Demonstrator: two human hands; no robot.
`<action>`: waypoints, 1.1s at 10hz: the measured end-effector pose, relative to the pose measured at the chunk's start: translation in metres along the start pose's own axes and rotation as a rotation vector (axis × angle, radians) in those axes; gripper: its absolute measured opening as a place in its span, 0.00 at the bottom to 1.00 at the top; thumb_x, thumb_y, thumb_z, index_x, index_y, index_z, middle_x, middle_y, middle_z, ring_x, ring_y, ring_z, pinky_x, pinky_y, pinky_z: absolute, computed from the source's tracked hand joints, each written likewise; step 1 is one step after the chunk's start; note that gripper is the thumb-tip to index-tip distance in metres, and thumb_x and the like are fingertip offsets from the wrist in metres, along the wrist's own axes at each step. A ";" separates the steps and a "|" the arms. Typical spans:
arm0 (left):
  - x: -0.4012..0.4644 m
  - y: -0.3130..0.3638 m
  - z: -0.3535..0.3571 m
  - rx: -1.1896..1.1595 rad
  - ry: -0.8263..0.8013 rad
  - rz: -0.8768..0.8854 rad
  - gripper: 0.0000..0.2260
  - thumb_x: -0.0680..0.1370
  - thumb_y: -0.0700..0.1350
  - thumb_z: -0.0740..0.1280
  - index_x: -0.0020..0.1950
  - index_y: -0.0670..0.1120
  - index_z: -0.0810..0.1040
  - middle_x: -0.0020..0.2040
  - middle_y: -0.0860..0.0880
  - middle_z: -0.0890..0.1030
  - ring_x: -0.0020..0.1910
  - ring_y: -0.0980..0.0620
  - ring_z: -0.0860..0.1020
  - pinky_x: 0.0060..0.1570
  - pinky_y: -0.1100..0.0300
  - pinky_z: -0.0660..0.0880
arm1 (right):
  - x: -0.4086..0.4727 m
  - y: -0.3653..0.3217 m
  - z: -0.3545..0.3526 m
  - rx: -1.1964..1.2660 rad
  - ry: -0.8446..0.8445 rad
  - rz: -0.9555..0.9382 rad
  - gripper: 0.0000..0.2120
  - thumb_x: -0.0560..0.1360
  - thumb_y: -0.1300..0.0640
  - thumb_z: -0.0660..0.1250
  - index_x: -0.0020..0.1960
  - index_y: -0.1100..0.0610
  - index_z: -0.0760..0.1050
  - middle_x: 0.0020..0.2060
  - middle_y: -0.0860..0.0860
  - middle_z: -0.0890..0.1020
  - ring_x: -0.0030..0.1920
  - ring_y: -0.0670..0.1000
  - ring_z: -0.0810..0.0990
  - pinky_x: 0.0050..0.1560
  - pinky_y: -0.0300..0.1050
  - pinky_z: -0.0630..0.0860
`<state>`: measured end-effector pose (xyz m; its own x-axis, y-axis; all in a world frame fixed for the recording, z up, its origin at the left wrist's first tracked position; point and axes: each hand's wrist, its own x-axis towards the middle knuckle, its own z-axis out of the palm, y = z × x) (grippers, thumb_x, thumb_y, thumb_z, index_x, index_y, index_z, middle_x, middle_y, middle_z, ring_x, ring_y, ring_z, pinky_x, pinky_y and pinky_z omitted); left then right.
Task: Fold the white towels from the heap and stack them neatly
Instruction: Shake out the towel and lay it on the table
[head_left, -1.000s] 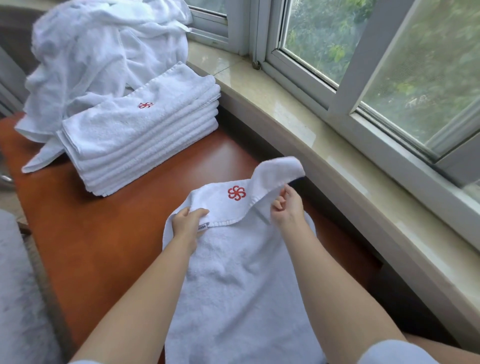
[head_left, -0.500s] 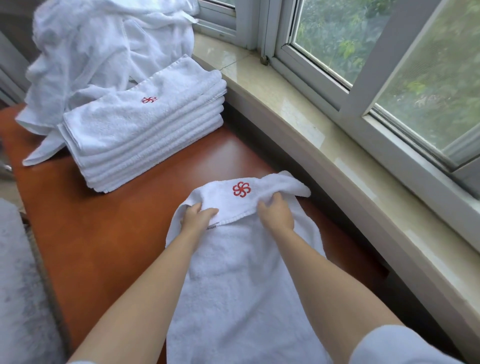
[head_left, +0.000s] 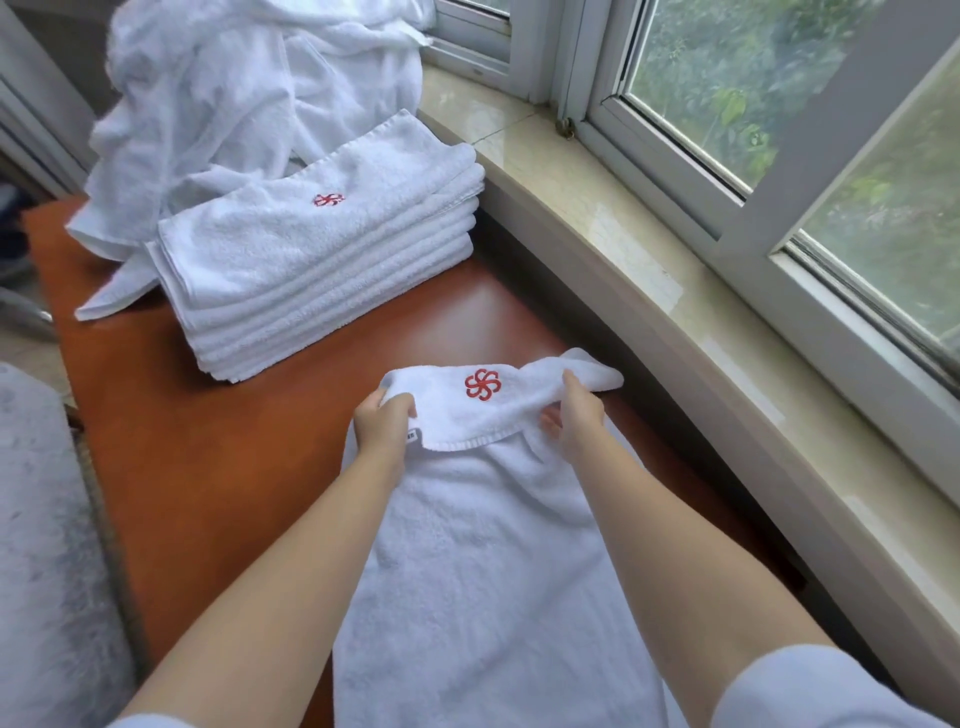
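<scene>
A person's two hands work a white towel laid lengthwise on a reddish-brown counter beside a window sill. The towel's far end is turned back toward the person, a red flower emblem showing on the flap. The left hand pinches the flap's left corner, thumb on top and fingers curled beneath, next to a small label. The right hand holds the flap's right side, thumb over the cloth and fingers curled under its hem, with a loose corner sticking out past the grip toward the sill. Farther along the counter sits a stack of folded white towels, its top one bearing the same red mark. Behind the stack, touching it, rises the heap of unfolded towels. A window above the sill looks onto green foliage.
</scene>
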<state>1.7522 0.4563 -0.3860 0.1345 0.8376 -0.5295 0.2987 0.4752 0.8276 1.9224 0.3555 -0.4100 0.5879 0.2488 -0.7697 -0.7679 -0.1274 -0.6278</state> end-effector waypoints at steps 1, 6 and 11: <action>-0.003 -0.001 0.002 0.059 -0.101 0.031 0.12 0.70 0.32 0.61 0.37 0.49 0.70 0.35 0.55 0.67 0.33 0.55 0.65 0.28 0.65 0.62 | 0.001 -0.002 0.014 0.039 -0.112 0.108 0.06 0.78 0.55 0.66 0.49 0.57 0.72 0.41 0.51 0.76 0.37 0.48 0.76 0.34 0.41 0.74; 0.018 0.055 -0.037 -0.113 0.001 0.163 0.10 0.65 0.30 0.60 0.33 0.46 0.67 0.36 0.45 0.68 0.38 0.48 0.66 0.36 0.57 0.62 | -0.058 -0.050 0.042 0.422 -0.241 -0.083 0.11 0.79 0.52 0.63 0.52 0.60 0.72 0.38 0.51 0.80 0.35 0.48 0.81 0.37 0.42 0.77; -0.105 -0.052 -0.110 -0.467 -0.270 -0.197 0.17 0.72 0.24 0.56 0.49 0.43 0.76 0.39 0.44 0.80 0.34 0.49 0.78 0.30 0.63 0.75 | -0.154 0.078 -0.072 0.510 0.242 -0.058 0.19 0.75 0.68 0.63 0.64 0.56 0.71 0.52 0.54 0.77 0.34 0.51 0.75 0.26 0.40 0.75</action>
<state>1.6186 0.3731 -0.3534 0.3737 0.6513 -0.6604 -0.0978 0.7357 0.6702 1.7902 0.2385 -0.3489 0.6279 0.0071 -0.7782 -0.7231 0.3752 -0.5800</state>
